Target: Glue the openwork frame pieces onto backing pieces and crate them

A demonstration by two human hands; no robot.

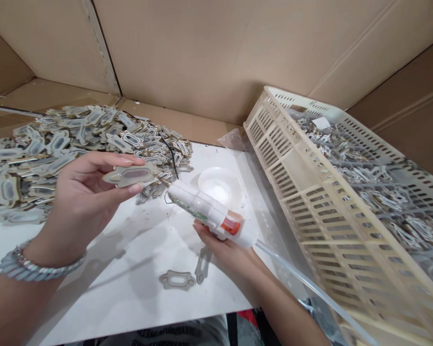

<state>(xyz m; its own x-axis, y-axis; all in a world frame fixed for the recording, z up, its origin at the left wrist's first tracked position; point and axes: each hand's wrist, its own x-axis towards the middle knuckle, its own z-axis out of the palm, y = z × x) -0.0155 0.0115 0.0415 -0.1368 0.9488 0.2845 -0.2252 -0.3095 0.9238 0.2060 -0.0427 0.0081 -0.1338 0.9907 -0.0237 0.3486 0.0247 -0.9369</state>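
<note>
Between thumb and fingers, my left hand pinches a flat, elongated metal plate with an oval centre and a pointed end. My right hand is wrapped around a white hot glue gun with an orange part near its rear. A clear glue stick runs out of the gun's back toward the lower right. The gun's metal nozzle points at the right end of the plate; whether they touch I cannot tell. Two similar plates, one lying flat and one angled, rest on the white table below.
A large heap of similar plates covers the table's left and back. Behind the gun sits a round white dish. On the right stands a cream slotted plastic crate holding bagged metal pieces. Cardboard walls enclose the back.
</note>
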